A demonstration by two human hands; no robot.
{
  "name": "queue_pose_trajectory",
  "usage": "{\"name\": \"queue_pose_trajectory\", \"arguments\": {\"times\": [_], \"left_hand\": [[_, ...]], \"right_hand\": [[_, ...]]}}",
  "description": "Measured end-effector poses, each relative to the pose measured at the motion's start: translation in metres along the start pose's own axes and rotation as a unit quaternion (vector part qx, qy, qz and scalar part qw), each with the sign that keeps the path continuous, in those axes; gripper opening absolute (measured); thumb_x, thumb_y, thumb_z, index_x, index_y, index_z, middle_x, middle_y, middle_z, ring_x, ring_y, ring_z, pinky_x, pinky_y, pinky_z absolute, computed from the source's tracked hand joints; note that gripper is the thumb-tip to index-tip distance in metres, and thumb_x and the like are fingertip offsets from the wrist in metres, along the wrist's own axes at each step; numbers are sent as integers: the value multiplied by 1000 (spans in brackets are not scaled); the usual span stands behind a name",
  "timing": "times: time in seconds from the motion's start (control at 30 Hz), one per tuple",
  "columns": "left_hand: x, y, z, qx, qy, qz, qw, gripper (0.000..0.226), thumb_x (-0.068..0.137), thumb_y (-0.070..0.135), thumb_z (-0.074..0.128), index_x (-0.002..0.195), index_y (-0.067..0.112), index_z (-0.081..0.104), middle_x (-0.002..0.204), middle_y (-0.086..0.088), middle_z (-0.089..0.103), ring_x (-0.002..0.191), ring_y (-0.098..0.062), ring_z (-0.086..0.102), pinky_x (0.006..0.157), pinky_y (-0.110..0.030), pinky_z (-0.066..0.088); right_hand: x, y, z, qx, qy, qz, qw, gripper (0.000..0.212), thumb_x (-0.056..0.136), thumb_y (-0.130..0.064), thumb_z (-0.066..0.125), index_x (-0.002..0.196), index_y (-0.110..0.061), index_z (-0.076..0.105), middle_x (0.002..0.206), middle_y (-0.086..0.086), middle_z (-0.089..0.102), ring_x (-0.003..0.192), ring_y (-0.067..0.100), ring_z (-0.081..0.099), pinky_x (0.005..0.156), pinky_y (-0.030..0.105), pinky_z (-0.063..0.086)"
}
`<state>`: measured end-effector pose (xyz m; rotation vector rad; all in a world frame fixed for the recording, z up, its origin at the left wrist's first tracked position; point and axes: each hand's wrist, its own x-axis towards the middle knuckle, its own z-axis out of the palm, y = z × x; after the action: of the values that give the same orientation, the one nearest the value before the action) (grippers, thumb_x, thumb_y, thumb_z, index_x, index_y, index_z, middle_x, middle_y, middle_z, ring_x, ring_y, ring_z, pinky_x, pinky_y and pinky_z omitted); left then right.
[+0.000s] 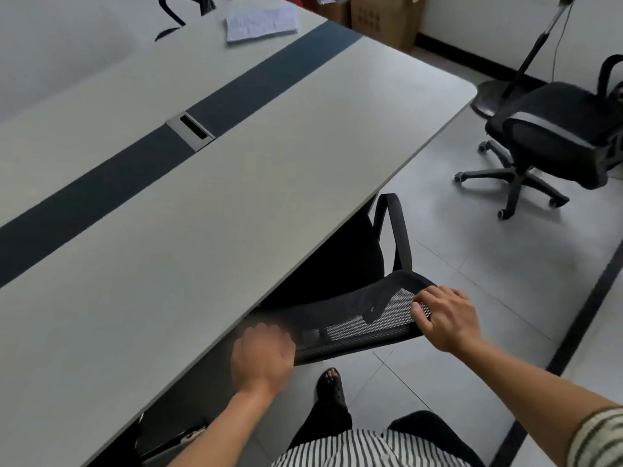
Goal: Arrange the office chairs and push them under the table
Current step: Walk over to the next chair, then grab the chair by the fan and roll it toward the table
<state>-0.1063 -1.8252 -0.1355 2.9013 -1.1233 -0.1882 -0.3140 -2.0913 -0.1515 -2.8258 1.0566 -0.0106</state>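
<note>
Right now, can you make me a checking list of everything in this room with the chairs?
Surface: grey table with a dark stripe and a metal cable slot.
Job's things: near chair mostly tucked under the table edge; second chair out on the floor, away from the table; part of another chair at the far side.
Clutter: papers on the table; cardboard box by the wall.
Hands: left hand and right hand both on the near chair's mesh backrest.
Cables: thin cord hanging by a stand.
Surroundings: tiled floor, white wall.
</note>
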Motion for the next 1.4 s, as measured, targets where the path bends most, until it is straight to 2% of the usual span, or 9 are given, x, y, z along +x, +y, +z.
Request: {"name": "queue_pose_trajectory", "arguments": {"times": [0.33,0.5,0.63,0.77,0.87,1.0,1.17,1.3,1.4], "left_hand": [[15,27,-11,-18,-47,-74,996,41,81,44,29,69,18,58,75,-2,63,73,-24,57,71,-37,46],[16,54,-27,-124,-88,-134,979,22,89,39,46,84,22,57,90,1,58,86,-20,54,79,-38,46],[11,136,-42,-208,-98,-69,971,11,86,37,55,89,27,58,91,10,57,84,-11,55,75,-35,50],[13,236,-58,-316,-116,19,942,3,84,33,61,85,29,61,86,11,61,83,-5,59,75,-28,50],[32,302,-71,-411,-206,34,887,3,84,31,63,86,28,64,82,2,68,81,-6,63,72,-22,51],[79,362,-71,-456,-295,57,837,6,85,27,63,87,22,66,78,-4,70,74,-7,65,72,-24,49],[160,424,-67,-465,-336,48,818,9,85,22,63,90,16,68,82,-8,74,79,-22,69,79,-40,53],[232,486,-79,-469,-346,71,809,9,87,13,60,91,7,66,82,-14,73,79,-28,68,72,-37,51],[279,540,-97,-461,-368,108,800,10,87,12,60,90,4,66,82,-17,73,78,-28,68,70,-35,51]], "right_hand": [[48,17,-18,33,-49,-9,998,48,83,-49,30,83,-24,71,91,-4,71,91,19,65,87,33,42],[35,44,-39,190,-80,3,978,29,89,-46,51,103,-27,68,112,-10,65,109,14,54,84,29,44],[-3,117,-54,255,-132,77,955,38,88,-43,58,122,-28,58,120,-8,59,108,14,57,83,28,45],[-47,200,-58,338,-191,208,898,31,85,-39,65,111,-22,65,104,-2,71,87,9,65,81,30,54],[-75,248,-64,380,-162,284,866,28,86,-35,64,110,-19,66,99,-1,71,85,9,66,76,25,54],[-89,292,-79,450,-94,367,809,20,88,-28,63,105,-18,68,93,-1,72,83,10,70,71,24,53],[-68,342,-97,502,-1,451,738,11,87,-20,65,95,-16,70,87,4,75,77,13,72,66,26,52],[-39,383,-118,515,62,511,685,8,86,-18,66,93,-17,71,84,3,76,77,15,73,70,37,54],[-14,412,-142,521,112,535,656,9,86,-17,66,93,-16,71,83,2,76,77,15,73,68,34,52]]}}
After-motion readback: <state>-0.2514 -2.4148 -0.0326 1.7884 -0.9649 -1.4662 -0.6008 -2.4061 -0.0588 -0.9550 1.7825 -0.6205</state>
